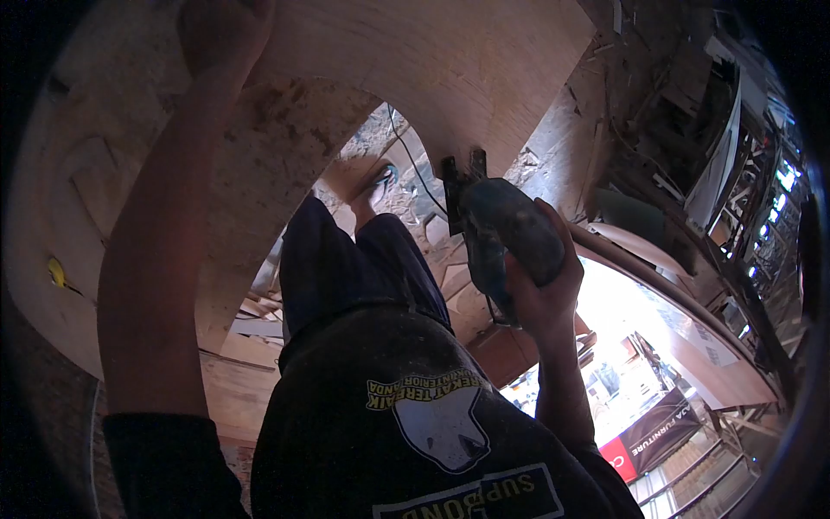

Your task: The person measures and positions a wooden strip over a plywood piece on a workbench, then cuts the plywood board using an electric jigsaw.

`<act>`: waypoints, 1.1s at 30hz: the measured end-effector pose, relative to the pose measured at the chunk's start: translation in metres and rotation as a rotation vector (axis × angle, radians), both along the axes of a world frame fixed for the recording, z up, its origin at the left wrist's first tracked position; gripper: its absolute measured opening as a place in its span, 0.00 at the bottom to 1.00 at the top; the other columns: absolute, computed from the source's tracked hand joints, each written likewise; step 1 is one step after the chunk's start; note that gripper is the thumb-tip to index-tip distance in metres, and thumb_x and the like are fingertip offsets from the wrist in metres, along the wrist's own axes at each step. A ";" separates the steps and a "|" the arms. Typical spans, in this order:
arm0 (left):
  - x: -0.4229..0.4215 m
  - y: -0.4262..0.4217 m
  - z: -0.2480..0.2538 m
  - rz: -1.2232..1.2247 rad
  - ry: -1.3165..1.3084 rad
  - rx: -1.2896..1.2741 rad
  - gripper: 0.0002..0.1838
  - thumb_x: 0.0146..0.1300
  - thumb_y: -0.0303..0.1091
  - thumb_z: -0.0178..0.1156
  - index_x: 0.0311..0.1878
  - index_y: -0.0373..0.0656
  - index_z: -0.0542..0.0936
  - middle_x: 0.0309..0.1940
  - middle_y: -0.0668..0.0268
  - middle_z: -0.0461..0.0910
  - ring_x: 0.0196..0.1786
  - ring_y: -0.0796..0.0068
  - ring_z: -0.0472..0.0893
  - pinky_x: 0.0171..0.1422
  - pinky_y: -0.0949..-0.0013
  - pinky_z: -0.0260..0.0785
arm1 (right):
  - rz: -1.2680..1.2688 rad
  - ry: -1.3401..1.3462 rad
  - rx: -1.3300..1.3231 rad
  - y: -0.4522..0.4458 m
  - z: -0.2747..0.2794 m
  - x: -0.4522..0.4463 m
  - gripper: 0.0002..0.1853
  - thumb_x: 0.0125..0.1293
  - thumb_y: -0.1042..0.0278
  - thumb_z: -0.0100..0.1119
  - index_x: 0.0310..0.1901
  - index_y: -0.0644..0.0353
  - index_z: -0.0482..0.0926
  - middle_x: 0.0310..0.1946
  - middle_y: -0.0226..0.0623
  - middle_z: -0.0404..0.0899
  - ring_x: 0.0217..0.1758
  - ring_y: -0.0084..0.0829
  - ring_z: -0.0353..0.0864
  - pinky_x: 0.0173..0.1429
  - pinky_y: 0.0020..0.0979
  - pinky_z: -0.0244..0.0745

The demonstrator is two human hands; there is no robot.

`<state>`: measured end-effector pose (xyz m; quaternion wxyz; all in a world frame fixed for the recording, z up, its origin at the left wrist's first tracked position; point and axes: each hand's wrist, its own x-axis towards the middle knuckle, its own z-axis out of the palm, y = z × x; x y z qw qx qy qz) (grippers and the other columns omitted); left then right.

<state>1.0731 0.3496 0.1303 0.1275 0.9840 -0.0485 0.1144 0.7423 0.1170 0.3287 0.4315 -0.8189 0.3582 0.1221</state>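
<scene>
Jigsaw (pixel 510 229) in your right hand (pixel 545 294), your fingers wrapped around its body, which slants forward and left from your palm. Its dark front end meets the edge of the board (pixel 484 65) in view, ahead of that hand; contact is unclear. A cord (pixel 415 164) runs left of the tool. Farther forward and left, your left hand (pixel 226 35) is at the board, too dim to tell its opening or hold.
</scene>
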 end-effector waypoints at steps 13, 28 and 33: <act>-0.002 -0.001 0.004 -0.028 -0.047 -0.003 0.36 0.73 0.54 0.59 0.72 0.33 0.74 0.70 0.37 0.70 0.73 0.40 0.69 0.79 0.48 0.62 | 0.015 0.022 -0.020 0.000 0.002 0.006 0.36 0.61 0.77 0.64 0.74 0.62 0.70 0.61 0.55 0.83 0.65 0.44 0.84 0.71 0.42 0.77; 0.003 0.000 -0.001 -0.037 -0.055 0.021 0.36 0.73 0.54 0.59 0.72 0.34 0.74 0.70 0.37 0.71 0.75 0.41 0.68 0.81 0.49 0.59 | 0.040 0.002 -0.011 -0.003 -0.001 0.012 0.36 0.61 0.77 0.65 0.74 0.61 0.71 0.61 0.53 0.83 0.66 0.43 0.83 0.72 0.42 0.76; 0.009 0.004 -0.008 -0.052 -0.084 0.053 0.36 0.73 0.54 0.59 0.72 0.33 0.74 0.70 0.37 0.72 0.75 0.41 0.68 0.81 0.49 0.60 | 0.028 0.003 0.001 -0.003 0.000 0.014 0.36 0.61 0.77 0.65 0.74 0.61 0.70 0.61 0.54 0.83 0.66 0.43 0.84 0.72 0.42 0.76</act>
